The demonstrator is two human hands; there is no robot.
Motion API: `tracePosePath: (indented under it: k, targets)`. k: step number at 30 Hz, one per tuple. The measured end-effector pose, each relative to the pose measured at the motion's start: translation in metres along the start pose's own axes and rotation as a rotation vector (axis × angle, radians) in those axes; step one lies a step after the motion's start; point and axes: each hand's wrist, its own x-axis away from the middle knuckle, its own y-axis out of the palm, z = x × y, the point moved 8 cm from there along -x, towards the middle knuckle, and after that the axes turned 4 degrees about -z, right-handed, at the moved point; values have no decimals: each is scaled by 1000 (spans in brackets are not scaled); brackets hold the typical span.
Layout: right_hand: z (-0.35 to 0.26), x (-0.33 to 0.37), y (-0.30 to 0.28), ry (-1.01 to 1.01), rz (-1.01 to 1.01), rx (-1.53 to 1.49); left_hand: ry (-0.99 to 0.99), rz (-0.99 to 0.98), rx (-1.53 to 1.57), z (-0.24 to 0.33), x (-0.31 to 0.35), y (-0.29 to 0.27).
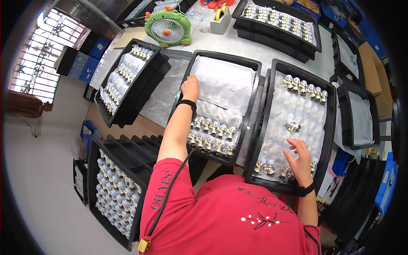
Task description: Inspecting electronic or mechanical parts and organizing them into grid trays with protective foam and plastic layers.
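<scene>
My left hand [190, 88] is closed at the left edge of a white sheet [225, 80] in the middle black tray [258, 76], its fingertips partly hidden. Below the sheet's lower edge, two rows of small figurines [212, 142] with pale blue-white heads and gold and dark parts lie in that tray. My right hand [301, 159] hovers over the right black tray [330, 114] with its fingers apart and nothing held. That tray has a whitish lining. One row of figurines [306, 88] is at its far end, a loose figurine [293, 124] lies mid-tray, and more sit near the front, partly behind my hand.
Another tray of figurines [123, 76] tilts at the left, and one [117, 195] packed with pale heads stands lower left. A green fan [168, 29], a tape dispenser [220, 23] and a further filled tray [276, 25] are at the back. Lined trays [361, 119] stand far right.
</scene>
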Motion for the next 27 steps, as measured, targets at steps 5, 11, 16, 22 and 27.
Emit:
tracePosePath:
  k: [5,11,16,22,27]
  targets:
    - [-5,-6,5,-6,-5,-2,23,1,-37,-2,4,15]
    - [-7,-9,7,-22,-11,-9,39,-16,36,-5,8,12]
    - [-6,-10,10,-36,-49,-9,9,6,13,-1,8,1]
    - [-4,-8,14,-50,-63,-12,30,6,-65,12,15,1]
    - [-1,-6,16,-53,-88,-2,12,43,-20,12,24,1]
